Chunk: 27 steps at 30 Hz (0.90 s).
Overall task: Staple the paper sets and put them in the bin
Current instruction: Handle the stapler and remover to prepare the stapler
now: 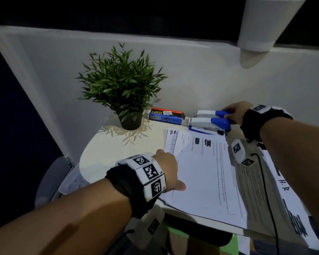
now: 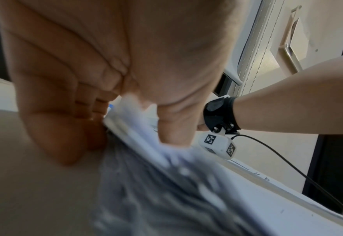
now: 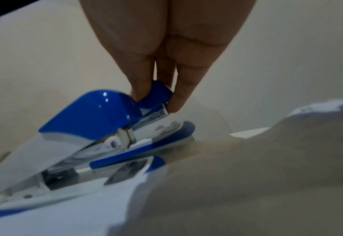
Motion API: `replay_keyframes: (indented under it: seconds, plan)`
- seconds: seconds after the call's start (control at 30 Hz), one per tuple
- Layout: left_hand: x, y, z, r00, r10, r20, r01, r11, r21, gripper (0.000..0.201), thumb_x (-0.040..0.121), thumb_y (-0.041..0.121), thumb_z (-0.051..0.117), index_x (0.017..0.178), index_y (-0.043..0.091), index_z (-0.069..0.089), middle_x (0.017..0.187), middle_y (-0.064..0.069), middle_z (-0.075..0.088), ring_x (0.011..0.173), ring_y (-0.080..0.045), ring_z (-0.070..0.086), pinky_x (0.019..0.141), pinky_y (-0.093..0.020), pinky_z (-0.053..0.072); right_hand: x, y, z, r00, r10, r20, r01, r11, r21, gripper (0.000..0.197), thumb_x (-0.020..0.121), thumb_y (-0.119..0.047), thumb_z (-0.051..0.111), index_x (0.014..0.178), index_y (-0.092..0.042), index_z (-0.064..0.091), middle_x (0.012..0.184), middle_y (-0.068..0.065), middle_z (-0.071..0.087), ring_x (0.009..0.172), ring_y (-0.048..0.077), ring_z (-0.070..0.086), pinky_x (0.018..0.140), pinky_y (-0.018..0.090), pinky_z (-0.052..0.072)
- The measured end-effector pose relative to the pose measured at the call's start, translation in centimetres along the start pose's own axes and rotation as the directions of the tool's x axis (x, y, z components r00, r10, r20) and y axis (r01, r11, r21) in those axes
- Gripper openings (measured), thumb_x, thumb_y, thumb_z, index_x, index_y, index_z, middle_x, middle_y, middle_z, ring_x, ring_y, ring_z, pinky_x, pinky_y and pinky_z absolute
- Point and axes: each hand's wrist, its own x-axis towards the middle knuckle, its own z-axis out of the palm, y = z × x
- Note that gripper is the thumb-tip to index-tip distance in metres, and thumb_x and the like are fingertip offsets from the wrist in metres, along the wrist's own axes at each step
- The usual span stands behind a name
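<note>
Lying on the round white table (image 1: 107,159), the top paper set (image 1: 206,173) is a printed sheet marked "HR" at its far left corner, stacked over more sheets that fan out toward the right and overhang the table's near edge. At its far edge sits the blue-and-white stapler (image 1: 208,121), tilted up at the back, with its front end resting on the paper's corner. The right hand (image 1: 235,112) pinches the stapler's blue rear end, fingers pressed close together on top and at the side (the right wrist view shows the fingertips (image 3: 144,91) wrapping that blue tail). The left hand (image 1: 168,170) holds the paper set at its left edge: thumb on top of the sheet, the other fingers curled under the lifted, blurred edge. Just left of the stapler lies a box of staples (image 1: 166,115), and beyond it a small potted plant (image 1: 122,85) stands against the white wall.
</note>
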Motion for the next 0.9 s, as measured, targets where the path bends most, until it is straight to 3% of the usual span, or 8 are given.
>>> replay_keyframes:
  seconds: [0.17, 0.37, 0.5, 0.6, 0.67, 0.73, 0.83, 0.9]
  plan:
    - [0.0, 0.0, 0.1, 0.999, -0.036, 0.011, 0.036, 0.999, -0.04, 0.075, 0.082, 0.061, 0.056, 0.133, 0.009, 0.04, 0.13, -0.01, 0.041, 0.108, -0.022, 0.048, 0.088, -0.036, 0.044, -2.1, 0.8, -2.2, 0.982, -0.086, -0.168, 0.079, 0.996, -0.051, 0.037, 0.091, -0.015, 0.06, 0.129, -0.013, 0.058, 0.125, 0.01, 0.062, 0.113, 0.03, 0.056, 0.096, 0.03, 0.039]
    - [0.2, 0.2, 0.2, 1.0, -0.023, 0.002, 0.023, 1.0, -0.018, 0.079, 0.084, 0.061, 0.053, 0.138, 0.008, 0.03, 0.134, -0.01, 0.036, 0.117, -0.024, 0.046, 0.09, -0.036, 0.041, -8.2, 1.5, -6.4, 0.935, -0.115, -0.336, 0.135, 0.99, 0.037, 0.036, 0.092, -0.016, 0.059, 0.128, -0.018, 0.059, 0.117, 0.012, 0.064, 0.107, 0.031, 0.057, 0.088, 0.03, 0.038]
    - [0.5, 0.0, 0.3, 0.999, -0.047, 0.007, 0.047, 0.998, 0.029, 0.084, 0.08, 0.067, 0.051, 0.14, 0.011, 0.03, 0.136, -0.011, 0.036, 0.118, -0.027, 0.048, 0.083, -0.036, 0.04, -13.4, 0.6, -6.4, 0.96, -0.147, -0.238, 0.188, 0.969, 0.161, 0.028, 0.09, -0.016, 0.061, 0.118, -0.023, 0.065, 0.101, 0.002, 0.067, 0.09, 0.019, 0.062, 0.071, 0.019, 0.041]
    - [0.1, 0.1, -0.7, 0.999, -0.044, 0.025, 0.039, 0.987, 0.155, 0.08, 0.08, 0.071, 0.047, 0.134, 0.012, 0.042, 0.133, -0.011, 0.041, 0.111, -0.025, 0.048, 0.079, -0.033, 0.036, -16.7, -0.3, -4.3, 0.971, -0.201, -0.129, 0.218, 0.966, 0.137, 0.031, 0.088, -0.014, 0.064, 0.119, -0.016, 0.066, 0.107, 0.006, 0.069, 0.087, 0.012, 0.057, 0.076, 0.018, 0.037]
    - [-0.6, 0.4, -2.0, 0.997, -0.06, -0.039, 0.067, 0.978, 0.195, 0.074, 0.078, 0.071, 0.051, 0.126, 0.014, 0.051, 0.129, -0.01, 0.043, 0.1, -0.024, 0.049, 0.079, -0.032, 0.038, -18.5, -0.6, -2.4, 0.978, -0.2, -0.058, 0.206, 0.971, 0.124, 0.033, 0.088, -0.017, 0.064, 0.12, -0.018, 0.065, 0.111, 0.005, 0.068, 0.089, 0.013, 0.055, 0.076, 0.019, 0.035]
    - [-1.2, 0.7, -3.5, 0.982, -0.052, -0.183, 0.083, 0.982, 0.17, 0.068, 0.075, 0.065, 0.059, 0.122, 0.017, 0.052, 0.127, -0.008, 0.043, 0.103, -0.025, 0.051, 0.08, -0.032, 0.042, -19.7, -0.4, -0.7, 0.981, -0.192, -0.012, 0.192, 0.977, 0.095, 0.031, 0.088, -0.019, 0.064, 0.119, -0.02, 0.065, 0.114, 0.004, 0.067, 0.096, 0.017, 0.057, 0.078, 0.021, 0.035]
    - [-1.2, 2.1, -4.5, 0.916, 0.149, -0.372, -0.115, 0.987, 0.113, 0.064, 0.075, 0.047, 0.065, 0.132, 0.024, 0.045, 0.133, -0.003, 0.042, 0.119, -0.026, 0.046, 0.094, -0.037, 0.044, -20.7, 0.0, 1.5, 0.986, -0.165, 0.034, 0.159, 0.978, 0.135, 0.032, 0.089, -0.018, 0.062, 0.121, -0.018, 0.064, 0.118, 0.004, 0.065, 0.103, 0.019, 0.057, 0.084, 0.02, 0.037]
    - [-1.3, 3.8, -4.4, 0.872, 0.322, -0.368, -0.288, 0.947, 0.145, 0.066, 0.079, 0.041, 0.064, 0.139, 0.03, 0.039, 0.139, 0.002, 0.041, 0.126, -0.021, 0.042, 0.101, -0.036, 0.041, -21.4, 0.1, 2.7, 0.991, -0.131, 0.036, 0.122, 0.972, 0.201, 0.034, 0.089, -0.018, 0.061, 0.123, -0.02, 0.062, 0.117, 0.001, 0.065, 0.099, 0.015, 0.056, 0.086, 0.02, 0.038]
